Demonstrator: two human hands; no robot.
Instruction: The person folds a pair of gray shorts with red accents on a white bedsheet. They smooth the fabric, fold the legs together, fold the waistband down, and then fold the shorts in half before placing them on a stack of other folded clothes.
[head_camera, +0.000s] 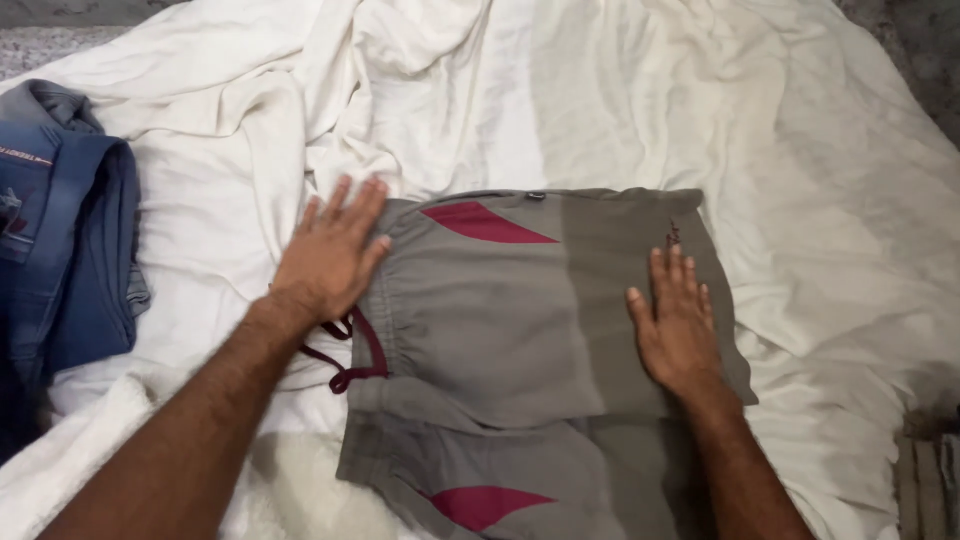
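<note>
A pair of grey shorts (500, 310) with maroon patches lies folded on a white sheet (620, 110), its waistband to the left. A maroon drawstring (355, 355) trails from the waistband. My left hand (330, 250) rests flat, fingers spread, on the waistband edge at the shorts' left side. On the right part of the shorts my right hand (678, 320) presses flat with fingers together. Neither hand grips anything.
Folded blue clothes (65, 250) are stacked at the left edge of the sheet. The rumpled white sheet covers most of the surface. A grey patterned floor or cover (925, 45) shows at the top right corner.
</note>
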